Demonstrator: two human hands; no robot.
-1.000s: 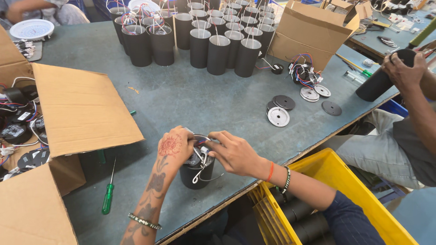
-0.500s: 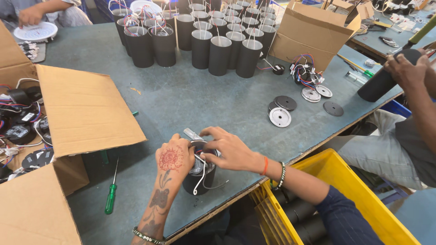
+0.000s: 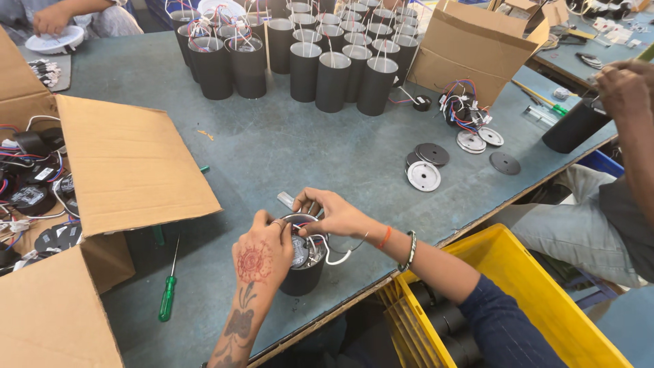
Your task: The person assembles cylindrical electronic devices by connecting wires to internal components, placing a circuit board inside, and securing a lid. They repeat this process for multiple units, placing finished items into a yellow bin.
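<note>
While a green screwdriver [image 3: 167, 300] lies at the left, the left hand [image 3: 262, 251] grips the rim of a black cylindrical lamp housing [image 3: 302, 269] near the table edge [image 3: 381, 283], white wires spilling out; the right hand [image 3: 334, 213] pinches its contents.

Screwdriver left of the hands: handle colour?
Green handle on the screwdriver; the head view shows it lying on the table.

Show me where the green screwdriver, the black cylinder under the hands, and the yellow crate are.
green screwdriver [image 3: 166, 300]: head view, on its handle.
black cylinder [image 3: 302, 279]: head view, on its front wall.
yellow crate [image 3: 538, 300]: head view, on its right rim.
</note>
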